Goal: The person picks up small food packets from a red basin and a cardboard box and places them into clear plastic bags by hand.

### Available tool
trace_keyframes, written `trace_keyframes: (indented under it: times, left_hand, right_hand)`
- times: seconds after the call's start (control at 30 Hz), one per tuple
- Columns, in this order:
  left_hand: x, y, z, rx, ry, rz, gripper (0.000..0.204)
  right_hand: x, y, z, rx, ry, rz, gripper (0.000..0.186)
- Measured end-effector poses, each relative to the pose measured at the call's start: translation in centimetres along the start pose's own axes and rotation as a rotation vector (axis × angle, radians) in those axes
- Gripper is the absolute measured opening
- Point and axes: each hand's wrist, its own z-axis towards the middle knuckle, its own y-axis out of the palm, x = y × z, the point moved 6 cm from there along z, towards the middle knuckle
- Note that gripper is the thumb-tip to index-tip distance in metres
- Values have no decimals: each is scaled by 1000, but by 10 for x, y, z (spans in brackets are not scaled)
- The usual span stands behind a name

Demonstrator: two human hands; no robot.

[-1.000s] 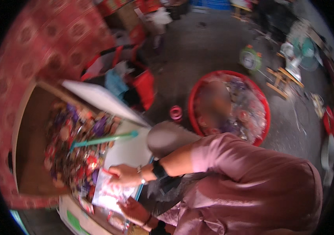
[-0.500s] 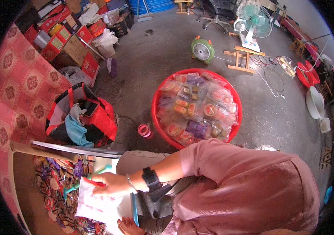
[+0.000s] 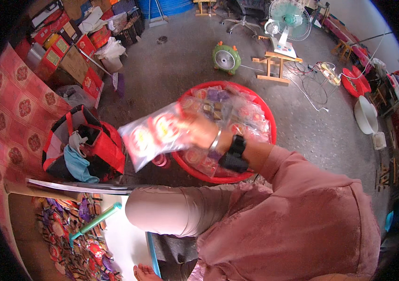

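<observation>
My right hand point(image 3: 199, 129), blurred by motion, grips one end of a clear plastic packet point(image 3: 155, 133) with round red-and-white prints. I hold the packet over the near-left part of a red round tub point(image 3: 273, 117), and its free end points left beyond the rim. In the tub lie many similar clear packets point(image 3: 251, 112). My left hand point(image 3: 145, 272) rests at the lower edge of a white tabletop point(image 3: 122, 243), fingers stretched out and nothing in them. A green T-shaped tool point(image 3: 95, 224) lies across a heap of small colourful wrapped pieces point(image 3: 68, 229).
Left of the tub stands a red-and-black bag point(image 3: 110, 152) with a blue cloth point(image 3: 78, 161). A pink cup point(image 3: 161, 161) sits by the tub. Beyond are a green fan point(image 3: 226, 58), a standing fan point(image 3: 291, 18), cables point(image 3: 312, 93) and stacked boxes point(image 3: 70, 65).
My right hand has swung up and right from the white tabletop to the tub, carrying the packet. The view has shifted slightly. My left hand stays by the tabletop's lower edge.
</observation>
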Motion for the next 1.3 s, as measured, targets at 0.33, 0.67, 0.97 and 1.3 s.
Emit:
trace_keyframes:
  times: [0.33,0.67,0.97,1.3]
  left_hand:
    - [-7,-6,8,-49,-27,-67,20]
    - [-4,-5,5,-44,-22,-63,29]
    - [-8,-11,10,4,-32,-33,25]
    - [-4,-7,6,65,-46,65,25]
  right_hand:
    - [-84,-193,-30,522,-245,-272,11]
    - [1,-283,-84,716,46,-292,24]
    - [10,-321,-74,717,8,-174,19]
    - [-27,-430,-33,814,-56,-187,32]
